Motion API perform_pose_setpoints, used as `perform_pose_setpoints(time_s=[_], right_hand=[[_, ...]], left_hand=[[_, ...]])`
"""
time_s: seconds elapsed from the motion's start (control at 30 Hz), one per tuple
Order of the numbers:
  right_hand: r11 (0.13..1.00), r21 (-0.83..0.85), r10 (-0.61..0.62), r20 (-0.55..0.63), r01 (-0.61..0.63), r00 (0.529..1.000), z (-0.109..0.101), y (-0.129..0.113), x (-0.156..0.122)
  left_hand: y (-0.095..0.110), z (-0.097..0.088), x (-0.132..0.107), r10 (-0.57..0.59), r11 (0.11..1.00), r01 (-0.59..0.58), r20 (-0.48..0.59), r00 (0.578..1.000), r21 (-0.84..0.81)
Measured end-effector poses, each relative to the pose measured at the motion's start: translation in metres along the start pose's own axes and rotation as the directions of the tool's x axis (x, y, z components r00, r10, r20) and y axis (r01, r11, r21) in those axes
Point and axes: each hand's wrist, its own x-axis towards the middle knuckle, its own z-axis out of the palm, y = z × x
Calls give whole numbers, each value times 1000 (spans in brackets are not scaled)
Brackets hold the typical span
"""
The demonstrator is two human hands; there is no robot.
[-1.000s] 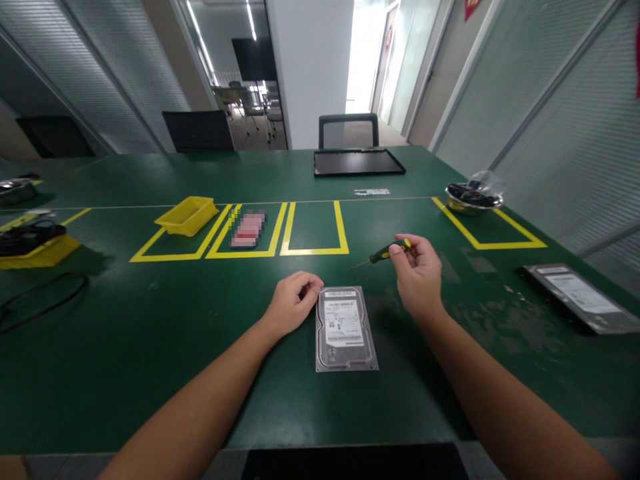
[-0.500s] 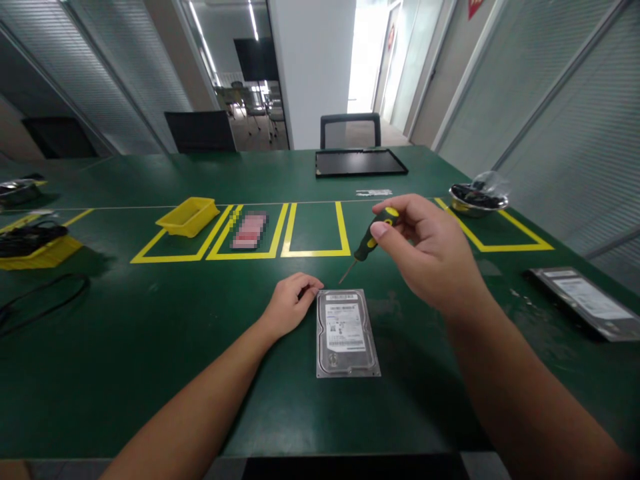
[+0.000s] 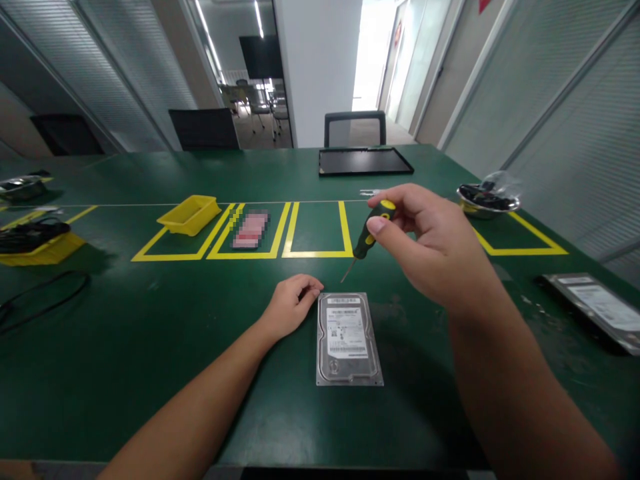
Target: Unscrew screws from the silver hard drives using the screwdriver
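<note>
A silver hard drive [image 3: 350, 370] with a white label lies flat, label up, on the green table in front of me. At its far left corner rests my left hand [image 3: 294, 303], its thumb and forefinger closed against the corner. My right hand [image 3: 433, 243] grips a dark green and yellow screwdriver [image 3: 367, 233] by its handle, to the right of and above the drive. The thin shaft slants down to the left, and its tip is a little above the drive's far edge, apart from it.
Yellow tape marks [image 3: 317, 254] several areas across the table. A yellow tray [image 3: 190, 217] and a blurred pink item [image 3: 250, 230] sit left. To the right are another hard drive [image 3: 595, 303] and a metal bowl [image 3: 487, 203] of dark parts. A black-framed panel [image 3: 365, 162] lies far back.
The view has shifted slightly, so the scene sits a little differently. The screwdriver stands somewhat more upright in my right hand. My left hand stays at the drive's corner.
</note>
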Motion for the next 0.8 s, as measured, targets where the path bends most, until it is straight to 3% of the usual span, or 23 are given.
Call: perform_pose_setpoints(time_s=[0.3,0.8], right_hand=[[999,-40,-22,28,23,999,-4,5,0],[999,-29,-14,7,14,1000,-9,6,1]], left_hand=[[1,-1,4,35,998,-31,53,998,-61],[0,1,9,-101,989,111,99,990,-102]])
